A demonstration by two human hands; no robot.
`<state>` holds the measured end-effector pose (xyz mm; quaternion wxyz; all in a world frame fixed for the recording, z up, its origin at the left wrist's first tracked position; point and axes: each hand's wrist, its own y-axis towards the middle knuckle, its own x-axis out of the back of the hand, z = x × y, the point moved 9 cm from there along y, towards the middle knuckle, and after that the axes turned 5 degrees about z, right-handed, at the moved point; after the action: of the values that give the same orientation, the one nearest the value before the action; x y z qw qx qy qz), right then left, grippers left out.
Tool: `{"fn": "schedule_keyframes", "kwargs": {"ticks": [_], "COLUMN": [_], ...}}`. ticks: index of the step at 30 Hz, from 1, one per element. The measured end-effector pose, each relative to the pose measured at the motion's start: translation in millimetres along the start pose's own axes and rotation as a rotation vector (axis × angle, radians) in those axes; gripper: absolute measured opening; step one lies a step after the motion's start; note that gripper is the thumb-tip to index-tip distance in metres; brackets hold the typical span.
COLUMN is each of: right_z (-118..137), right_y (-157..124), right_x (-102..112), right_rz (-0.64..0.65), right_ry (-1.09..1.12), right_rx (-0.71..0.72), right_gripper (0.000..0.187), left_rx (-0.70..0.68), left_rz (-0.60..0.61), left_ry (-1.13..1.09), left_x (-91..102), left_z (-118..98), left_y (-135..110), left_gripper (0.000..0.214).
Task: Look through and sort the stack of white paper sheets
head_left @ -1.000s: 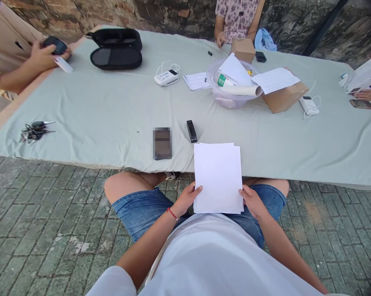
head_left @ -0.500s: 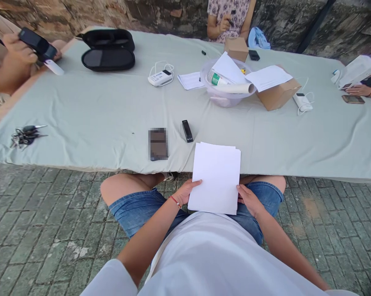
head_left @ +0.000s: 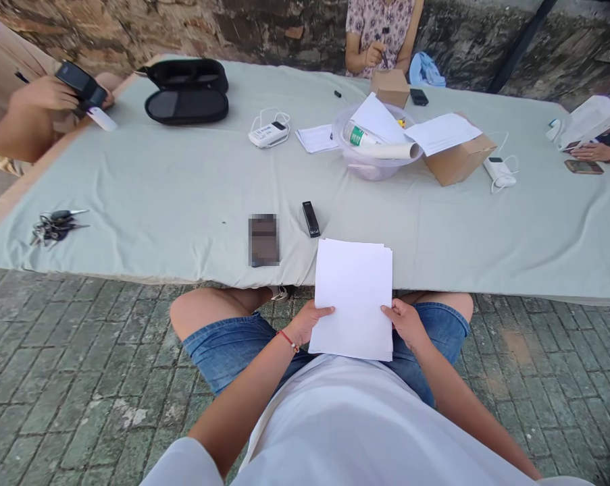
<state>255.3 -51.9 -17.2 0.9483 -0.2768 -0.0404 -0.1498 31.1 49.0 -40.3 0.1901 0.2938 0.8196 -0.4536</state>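
A stack of white paper (head_left: 354,297) lies between my hands, over my lap and the table's front edge, its sheets slightly out of line at the right. My left hand (head_left: 309,322) grips its left side, thumb on top and the other fingers hidden underneath. On the right side my right hand (head_left: 406,320) pinches the stack the same way, its thumb on the top sheet. Just beyond the paper are a small black device (head_left: 311,219) with a screen and, further left, a dark, pixelated flat object (head_left: 264,240).
On the cloth-covered table (head_left: 183,182) lie a key bunch (head_left: 56,226), an open black case (head_left: 187,101), a white corded device (head_left: 269,133), a plastic basin (head_left: 375,169) and a cardboard box (head_left: 456,162). Other people sit at the left, far side and right, a handheld device (head_left: 82,84) with the left one.
My right thumb has moved from the paper's edge onto its top sheet. The stack has come slightly nearer my body. The view has shifted a little.
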Motion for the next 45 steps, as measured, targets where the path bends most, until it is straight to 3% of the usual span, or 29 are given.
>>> {"fn": "schedule_keyframes", "kwargs": {"ticks": [4,7,11,16,21,26,29,33,38,40,45], "right_z": [6.3,8.9,1.1,-8.0,-10.3,-21.1,-18.7,5.5,55.1,85.2,184.8], "right_y": [1.9,-0.2,-5.0,-1.7,6.2,8.9,11.4,14.2,20.1,28.8,44.9], "right_x": [0.0,-1.7,-7.9,-12.1,-30.7,-32.8,-28.8,-24.2,-11.0,0.2,24.9], "right_rz": [0.023,0.079,0.198,0.182,0.244,0.282,0.332,0.405,0.359,0.278,0.078], "right_ry": [-0.051,-0.019,0.154,0.423,0.633,0.612,0.516,0.272,0.032,-0.057,-0.115], "right_rx": [0.014,0.000,-0.102,-0.168,-0.179,-0.277,-0.305,-0.192,-0.016,0.079,0.480], "right_gripper": [0.035,0.034,0.036,0.040,0.039,0.039,0.041,0.045,0.046,0.045,0.043], "left_rx": [0.046,0.063,0.059,0.070,0.133,0.099,0.057,-0.058,-0.235,-0.304,-0.583], "left_rz": [0.071,0.016,-0.057,-0.023,0.024,0.046,0.036,0.014,0.121,0.174,0.226], "left_ry": [-0.112,-0.134,-0.148,-0.215,-0.207,-0.137,-0.038,0.027,0.022,0.052,0.309], "left_x": [-9.8,-4.2,4.8,1.7,-6.4,-12.1,-11.1,-10.2,-30.4,-45.5,-89.3], "left_z": [1.5,4.2,6.5,12.7,37.4,55.1,49.6,10.0,-67.8,-102.7,-203.4], "left_y": [-5.3,-5.6,-5.7,-9.0,-14.6,-16.2,-17.0,-22.6,-22.5,-17.1,-17.1], "left_gripper": [0.048,0.045,0.042,0.043,0.047,0.054,0.056,0.053,0.053,0.057,0.060]}}
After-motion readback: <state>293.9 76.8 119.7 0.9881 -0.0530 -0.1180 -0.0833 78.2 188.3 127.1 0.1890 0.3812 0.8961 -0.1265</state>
